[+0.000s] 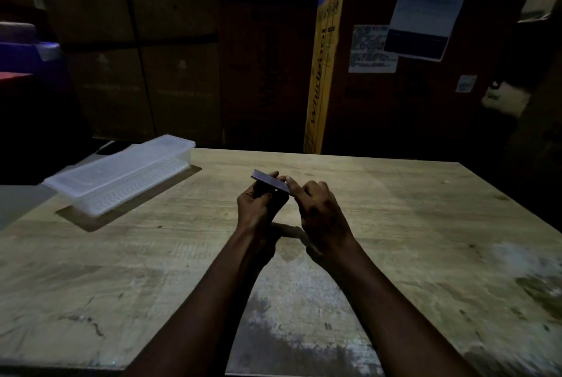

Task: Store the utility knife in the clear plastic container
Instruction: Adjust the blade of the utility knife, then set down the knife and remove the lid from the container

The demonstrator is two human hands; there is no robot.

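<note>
Above the middle of the pale, worn wooden table [395,209], both bare hands hold a slim, dark, flat utility knife [270,184] clear of the surface. The left hand [258,206] is wrapped around its lower end from beneath, and the right hand [319,209] pinches the near upper end with thumb and forefinger, so both grips are closed on the knife. In this dim light I cannot tell whether a blade is out. The long, clear plastic container with a ribbed floor [121,178] sits toward the far left corner of the table, lying diagonally, well apart from the hands; its translucent lid [118,163] appears to be on. The step in hand looks like checking or retracting the blade before storage. To do it well, the left hand should keep a firm hold of the body, with the fingers kept off the blade line, while the right works the slider until nothing protrudes. The lid must then come off, which probably needs one hand freed. The table between the hands and the container is bare, so a low leftward carry has open room. The container's left end rests close to the table's left edge, so pressing on it there risks tipping it off. Cardboard boxes [137,41] stand behind the far edge, away from the path.
</note>
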